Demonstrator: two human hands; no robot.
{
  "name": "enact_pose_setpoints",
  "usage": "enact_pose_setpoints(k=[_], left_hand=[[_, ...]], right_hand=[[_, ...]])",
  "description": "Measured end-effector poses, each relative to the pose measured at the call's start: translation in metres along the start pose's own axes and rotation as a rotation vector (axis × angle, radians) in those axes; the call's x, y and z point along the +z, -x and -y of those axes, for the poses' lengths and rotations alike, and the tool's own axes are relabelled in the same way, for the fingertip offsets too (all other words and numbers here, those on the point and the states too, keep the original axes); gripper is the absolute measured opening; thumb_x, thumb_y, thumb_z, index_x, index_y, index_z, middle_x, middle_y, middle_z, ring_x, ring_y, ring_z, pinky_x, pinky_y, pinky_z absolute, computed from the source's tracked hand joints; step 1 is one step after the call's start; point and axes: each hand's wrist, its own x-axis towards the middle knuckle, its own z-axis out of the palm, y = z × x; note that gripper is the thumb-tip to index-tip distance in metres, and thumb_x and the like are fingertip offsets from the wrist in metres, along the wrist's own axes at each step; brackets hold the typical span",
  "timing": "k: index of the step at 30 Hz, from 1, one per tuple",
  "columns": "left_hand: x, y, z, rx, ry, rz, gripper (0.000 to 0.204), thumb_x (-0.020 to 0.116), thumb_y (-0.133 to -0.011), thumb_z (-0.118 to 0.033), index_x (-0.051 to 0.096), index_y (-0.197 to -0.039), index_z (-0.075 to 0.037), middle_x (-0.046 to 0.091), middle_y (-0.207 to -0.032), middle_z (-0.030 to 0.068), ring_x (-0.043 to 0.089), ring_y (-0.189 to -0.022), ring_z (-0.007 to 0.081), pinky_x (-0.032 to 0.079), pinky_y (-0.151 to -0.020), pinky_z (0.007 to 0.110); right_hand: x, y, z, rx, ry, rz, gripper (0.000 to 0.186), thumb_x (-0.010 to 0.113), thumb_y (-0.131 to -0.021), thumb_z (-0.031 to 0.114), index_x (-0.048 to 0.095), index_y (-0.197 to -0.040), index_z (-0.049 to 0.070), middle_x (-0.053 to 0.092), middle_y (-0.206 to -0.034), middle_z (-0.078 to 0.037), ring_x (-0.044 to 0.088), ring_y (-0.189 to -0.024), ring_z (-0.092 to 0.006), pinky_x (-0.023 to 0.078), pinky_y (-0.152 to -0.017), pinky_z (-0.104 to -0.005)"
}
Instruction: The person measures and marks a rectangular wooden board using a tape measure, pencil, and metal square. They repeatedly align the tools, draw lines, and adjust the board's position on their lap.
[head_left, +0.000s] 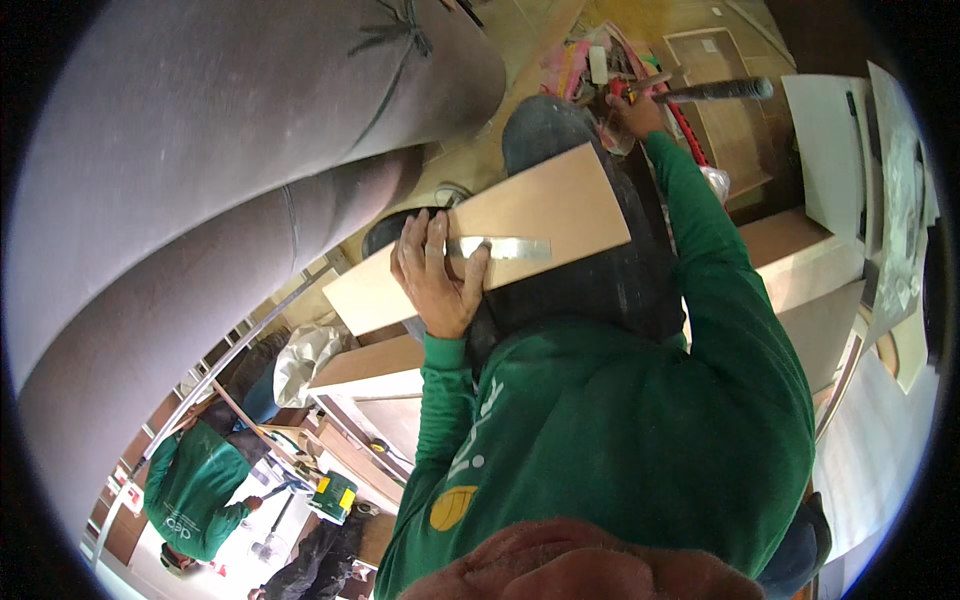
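A pale wooden board (560,205) lies slanted across my thighs. My left hand (436,278) rests on it with the fingers bent, and a flat shiny metal strip (515,248) sits between thumb and fingers, pressed against the board. Farther off to the right, my right hand (636,116) reaches down into a pile of tools in a pink and yellow bag (562,75). Its fingers are curled beside something red, and what they hold is hidden. A tool with a black grip handle (720,90) sticks out just right of that hand.
Large grey-brown rolled or curved sheets (250,130) fill the left side. Wooden panels and boxes (800,260) stand at the right, with white sheets (825,150) beyond. At lower left, a co-worker in green (200,490) works near a green tool case (333,495).
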Motion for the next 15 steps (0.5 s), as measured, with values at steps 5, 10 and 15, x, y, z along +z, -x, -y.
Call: enact_pose_setpoints(k=[5, 10, 15], left_hand=[[0.000, 0.024, 0.000, 0.093, 0.134, -0.012, 0.056, 0.085, -0.096, -0.041, 0.076, -0.142, -0.012, 0.062, -0.156, 0.0192, 0.052, -0.150, 0.0436, 0.033, -0.127, 0.057], [-0.015, 0.026, -0.006, 0.089, 0.110, 0.001, 0.029, 0.082, -0.098, -0.026, 0.085, -0.125, -0.015, 0.073, -0.135, 0.0076, 0.063, -0.133, 0.0337, 0.044, -0.113, 0.049], [-0.006, 0.017, -0.020, 0.139, 0.213, -0.043, 0.023, 0.084, -0.094, -0.018, 0.086, -0.116, -0.011, 0.074, -0.117, 0.0093, 0.065, -0.110, 0.0333, 0.050, -0.099, 0.047]], right_hand=[[-0.143, 0.117, 0.057, -0.024, -0.615, 0.085, 0.060, 0.078, -0.102, 0.051, 0.070, -0.137, 0.003, 0.079, -0.113, -0.013, 0.077, -0.101, -0.0264, 0.059, -0.090, -0.0420], [-0.229, 0.221, 0.044, 0.033, -1.377, 0.180, 0.054, 0.080, -0.102, 0.036, 0.061, -0.145, 0.009, 0.074, -0.109, -0.004, 0.070, -0.093, -0.0120, 0.057, -0.080, -0.0309], [-0.245, 0.276, 0.029, -0.151, -1.321, 0.488, 0.066, 0.085, -0.094, 0.030, 0.056, -0.150, 0.010, 0.069, -0.119, -0.006, 0.067, -0.099, -0.0129, 0.057, -0.090, -0.0319]])
